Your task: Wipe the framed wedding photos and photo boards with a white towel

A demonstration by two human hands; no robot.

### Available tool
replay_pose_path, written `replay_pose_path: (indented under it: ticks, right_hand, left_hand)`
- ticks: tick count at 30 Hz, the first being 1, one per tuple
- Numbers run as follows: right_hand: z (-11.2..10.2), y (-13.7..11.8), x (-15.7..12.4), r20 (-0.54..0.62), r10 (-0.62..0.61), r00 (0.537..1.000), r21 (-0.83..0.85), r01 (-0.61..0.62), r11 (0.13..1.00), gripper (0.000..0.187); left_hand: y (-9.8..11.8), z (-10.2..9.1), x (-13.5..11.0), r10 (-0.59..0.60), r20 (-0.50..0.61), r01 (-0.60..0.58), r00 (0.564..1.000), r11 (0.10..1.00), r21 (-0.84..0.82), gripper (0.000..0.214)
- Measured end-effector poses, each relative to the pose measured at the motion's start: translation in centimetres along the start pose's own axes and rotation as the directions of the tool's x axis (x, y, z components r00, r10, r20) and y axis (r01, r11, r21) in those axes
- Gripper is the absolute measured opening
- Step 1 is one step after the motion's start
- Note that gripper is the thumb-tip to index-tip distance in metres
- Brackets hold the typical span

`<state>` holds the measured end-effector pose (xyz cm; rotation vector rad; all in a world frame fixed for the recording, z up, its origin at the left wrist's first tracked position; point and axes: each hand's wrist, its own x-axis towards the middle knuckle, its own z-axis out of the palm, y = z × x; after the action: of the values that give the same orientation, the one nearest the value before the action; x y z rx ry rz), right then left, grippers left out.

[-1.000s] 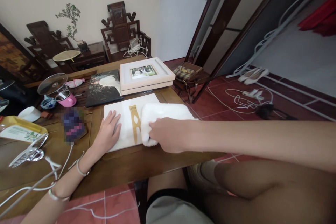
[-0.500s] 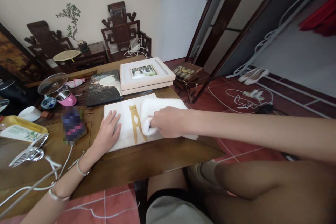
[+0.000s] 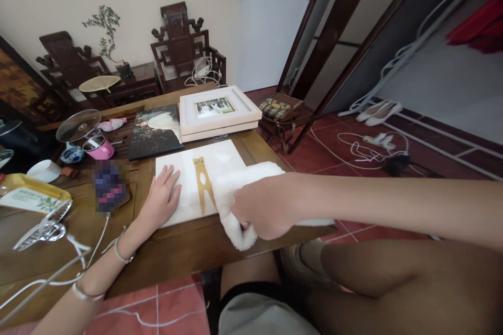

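Note:
My left hand [image 3: 162,197] lies flat with its fingers out on the left part of a white board [image 3: 184,167] near the table's front edge. A white fluffy cloth [image 3: 236,230] is bunched in my right hand [image 3: 271,207], whose fingers curl into it. That cloth covers the board's right part and hangs over the near edge of the table. Between my hands a flat golden cat-shaped piece with two long legs [image 3: 203,183] lies on the board, its right leg close against the cloth.
Behind the board are a framed photo [image 3: 216,115] and a dark picture panel [image 3: 155,131]. To the left stand a pink mug [image 3: 99,147], a yellow bottle [image 3: 35,193], a clear hair claw [image 3: 49,227] and white cables [image 3: 78,251]. A wooden chair [image 3: 334,26] holds a plaid bag [image 3: 279,107].
My right hand has moved the cloth toward me and slightly right, from the board's middle to past the table's front edge. My left hand has stayed in place.

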<state>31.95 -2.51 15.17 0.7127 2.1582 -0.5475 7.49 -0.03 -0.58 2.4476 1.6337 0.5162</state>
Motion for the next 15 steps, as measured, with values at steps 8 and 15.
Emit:
replay_pose_path:
  ticks: [8, 15]
  right_hand:
    - [-0.4, 2.4, 0.7, -0.113, 0.075, 0.991, 0.177, -0.054, 0.983, 0.036]
    - [0.5, 6.8, 3.4, -0.384, 0.15, 0.911, 0.174, -0.088, 0.981, 0.045]
  left_hand:
    - [0.0, 0.0, 0.0, -0.013, 0.031, 0.013, 0.999, 1.0, 0.009, 0.044]
    - [-0.1, 0.3, -0.1, -0.009, 0.018, 0.009, 1.0, 1.0, 0.004, 0.045]
